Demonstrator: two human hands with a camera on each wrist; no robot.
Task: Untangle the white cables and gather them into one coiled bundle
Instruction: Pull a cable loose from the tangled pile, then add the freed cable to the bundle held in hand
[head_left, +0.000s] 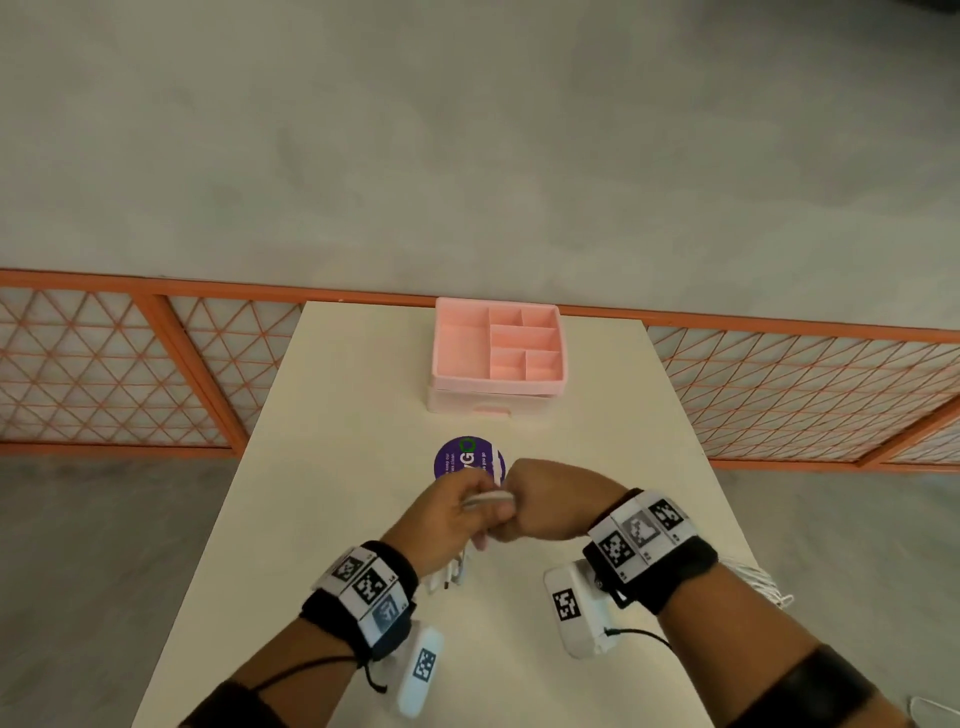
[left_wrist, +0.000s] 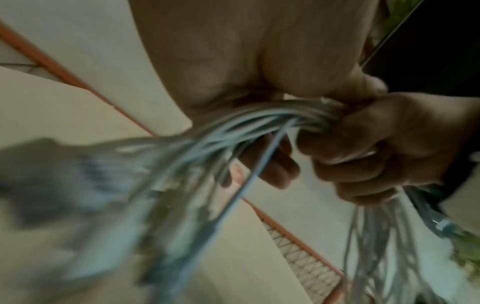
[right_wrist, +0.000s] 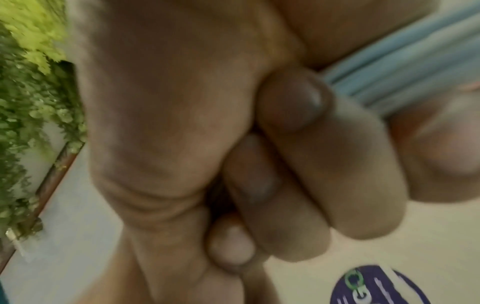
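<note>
Beyond our cream table (head_left: 322, 415) ran a grey floor and an orange lattice railing (head_left: 130, 364), and at the table's far end stood a pink divided organizer (head_left: 452, 348) with nothing visible in its compartments. A round purple sticker (head_left: 457, 460) lay just past our hands.

We had both hands raised together over the middle of the table, knuckles touching. Our left hand (head_left: 462, 512) was curled round the white cables (left_wrist: 259, 123), and our right hand (head_left: 550, 506) was clenched into a fist around the same bunch right beside it. From the left wrist view, many strands ran side by side through both grips, then fanned out loose below, with what looked like plugs hanging at the blurred ends. More white strands (head_left: 761, 584) showed past our right forearm near the table's edge.

We judged the gathering largely done: the cables sat in one bunch, not spread over the table. No finished coil was visible, though; the hanging tails still needed winding in, and we could not tell whether any knots remained.
</note>
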